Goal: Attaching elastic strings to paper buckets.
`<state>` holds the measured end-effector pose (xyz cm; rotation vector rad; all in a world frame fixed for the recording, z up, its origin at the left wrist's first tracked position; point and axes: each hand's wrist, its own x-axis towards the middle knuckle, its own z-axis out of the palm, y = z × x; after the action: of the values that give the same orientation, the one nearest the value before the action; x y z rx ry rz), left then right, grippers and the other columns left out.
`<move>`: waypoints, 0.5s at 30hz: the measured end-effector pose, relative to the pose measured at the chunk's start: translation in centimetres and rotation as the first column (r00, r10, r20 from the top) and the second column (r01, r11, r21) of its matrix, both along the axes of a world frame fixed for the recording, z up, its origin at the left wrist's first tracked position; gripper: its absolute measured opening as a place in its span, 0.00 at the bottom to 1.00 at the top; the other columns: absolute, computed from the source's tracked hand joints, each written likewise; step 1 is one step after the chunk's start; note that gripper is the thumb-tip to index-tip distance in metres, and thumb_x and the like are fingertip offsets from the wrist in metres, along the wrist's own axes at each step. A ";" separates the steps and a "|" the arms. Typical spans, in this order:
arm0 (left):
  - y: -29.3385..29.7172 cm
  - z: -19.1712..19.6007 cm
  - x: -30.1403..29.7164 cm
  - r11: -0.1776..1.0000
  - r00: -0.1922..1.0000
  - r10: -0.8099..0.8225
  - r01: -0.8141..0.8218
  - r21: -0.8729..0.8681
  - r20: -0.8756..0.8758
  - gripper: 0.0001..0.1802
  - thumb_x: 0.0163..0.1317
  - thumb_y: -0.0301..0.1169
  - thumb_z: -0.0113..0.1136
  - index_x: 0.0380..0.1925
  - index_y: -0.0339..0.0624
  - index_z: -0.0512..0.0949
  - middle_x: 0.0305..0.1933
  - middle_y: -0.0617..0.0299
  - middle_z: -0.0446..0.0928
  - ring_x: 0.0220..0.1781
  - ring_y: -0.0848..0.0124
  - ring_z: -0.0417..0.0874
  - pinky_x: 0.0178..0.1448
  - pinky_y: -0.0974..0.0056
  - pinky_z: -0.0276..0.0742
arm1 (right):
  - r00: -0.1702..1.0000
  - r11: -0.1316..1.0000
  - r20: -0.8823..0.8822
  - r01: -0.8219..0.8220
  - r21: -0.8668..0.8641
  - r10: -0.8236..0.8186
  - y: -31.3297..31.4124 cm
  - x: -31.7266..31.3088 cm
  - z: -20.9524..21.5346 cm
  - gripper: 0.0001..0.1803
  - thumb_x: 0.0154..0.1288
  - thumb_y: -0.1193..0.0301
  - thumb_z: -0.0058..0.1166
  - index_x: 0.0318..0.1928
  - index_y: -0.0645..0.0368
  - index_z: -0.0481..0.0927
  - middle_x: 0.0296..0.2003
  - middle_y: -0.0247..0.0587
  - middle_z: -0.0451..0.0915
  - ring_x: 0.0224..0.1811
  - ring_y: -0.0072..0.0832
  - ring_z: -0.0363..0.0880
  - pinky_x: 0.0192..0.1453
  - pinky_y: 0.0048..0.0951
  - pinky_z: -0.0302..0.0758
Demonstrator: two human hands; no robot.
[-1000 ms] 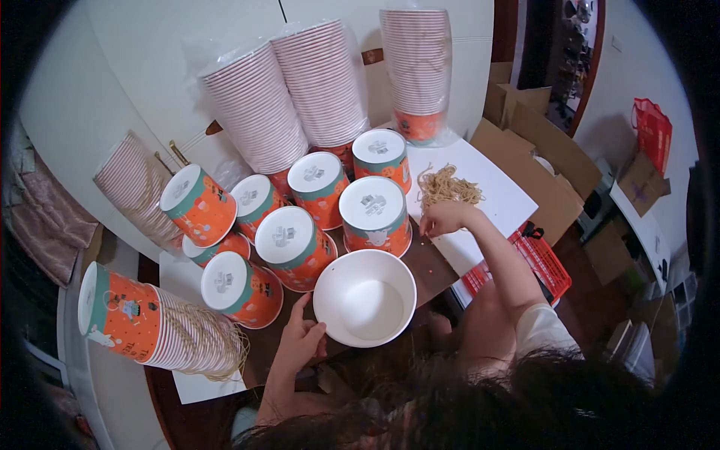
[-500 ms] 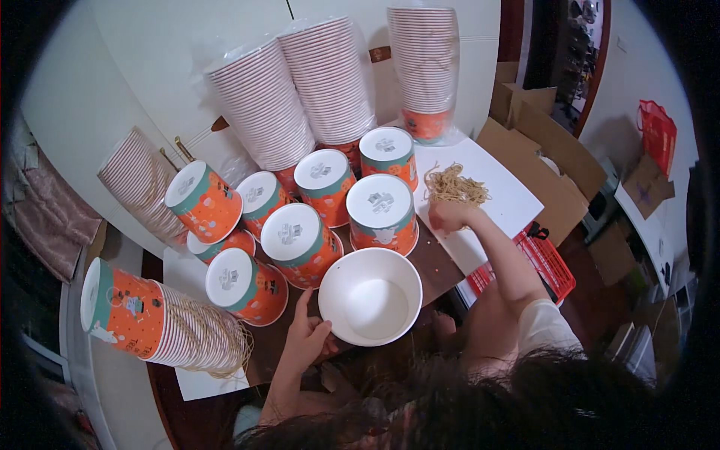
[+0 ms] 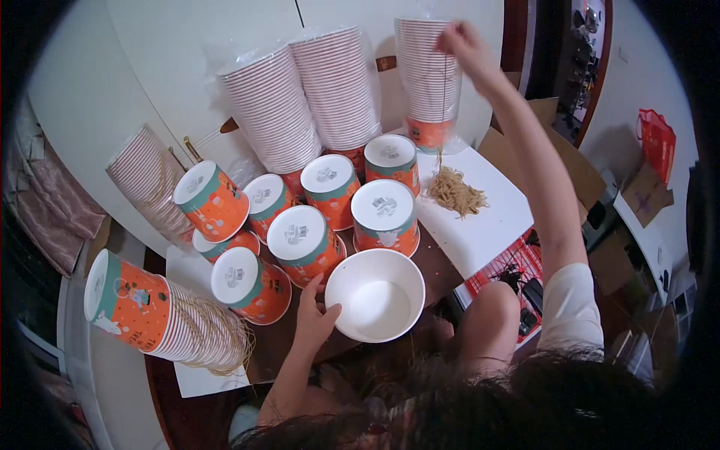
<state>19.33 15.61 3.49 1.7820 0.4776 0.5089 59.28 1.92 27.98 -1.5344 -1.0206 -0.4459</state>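
Observation:
My left hand grips the left side of an open paper bucket, its white inside facing up. High at the far right, my right hand pinches a thin strand of twine. That strand hangs straight down in front of a wrapped stack toward a tangled tan twine pile on the white tabletop. Beyond the bucket stand several orange and green paper buckets, turned upside down with white bases up.
Tall plastic-wrapped bucket stacks line the back. At left, a nested stack lies tilted with twine loops around it. A red crate sits below the table's right side; cardboard boxes are beyond, and a red bag hangs right.
My right hand has risen from the twine pile to high at the back, drawing a strand up from it. My left hand stays at the bucket, which has barely shifted.

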 end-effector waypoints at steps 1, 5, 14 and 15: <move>0.1 -0.4 0.2 0.999 1.000 -0.011 0.010 -0.032 -0.015 0.35 0.45 0.21 0.54 0.57 0.38 0.57 0.48 0.53 0.64 0.39 0.71 0.72 0.39 0.70 0.71 | 1.000 0.991 0.015 -0.016 0.136 0.014 -0.2 -0.6 2.2 0.10 0.65 0.67 0.39 0.36 0.61 0.71 0.32 0.33 0.73 0.34 0.21 0.70 0.41 0.22 0.68; -0.1 -0.3 -0.1 0.997 0.999 0.041 -0.041 0.060 0.001 0.36 0.41 0.18 0.47 0.57 0.39 0.56 0.49 0.52 0.63 0.45 0.67 0.70 0.40 0.70 0.71 | 0.986 0.837 -0.027 -0.127 0.532 0.166 -1.1 -7.4 9.3 0.06 0.65 0.69 0.39 0.34 0.59 0.66 0.23 0.34 0.66 0.23 0.21 0.68 0.25 0.22 0.68; -3.1 2.0 -1.6 0.921 0.989 0.103 -0.054 0.385 -0.107 0.38 0.45 0.27 0.52 0.57 0.32 0.49 0.47 0.45 0.62 0.48 0.56 0.66 0.54 0.59 0.62 | 0.895 0.766 0.025 -0.366 -0.529 0.445 0.6 -21.9 -6.0 0.04 0.55 0.73 0.46 0.31 0.59 0.72 0.27 0.43 0.75 0.31 0.39 0.74 0.36 0.35 0.70; -2.9 1.3 -1.7 0.942 0.991 0.108 -0.077 0.328 -0.080 0.35 0.49 0.30 0.53 0.57 0.32 0.50 0.47 0.46 0.63 0.48 0.58 0.67 0.53 0.61 0.63 | 0.847 0.775 0.064 -0.449 -0.444 0.527 1.8 -22.1 -10.1 0.03 0.54 0.75 0.49 0.30 0.59 0.73 0.25 0.38 0.76 0.27 0.31 0.75 0.31 0.30 0.70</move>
<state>17.61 12.75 4.80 2.1149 0.5726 0.5953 37.17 3.70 17.93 -1.5258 -1.6953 0.0099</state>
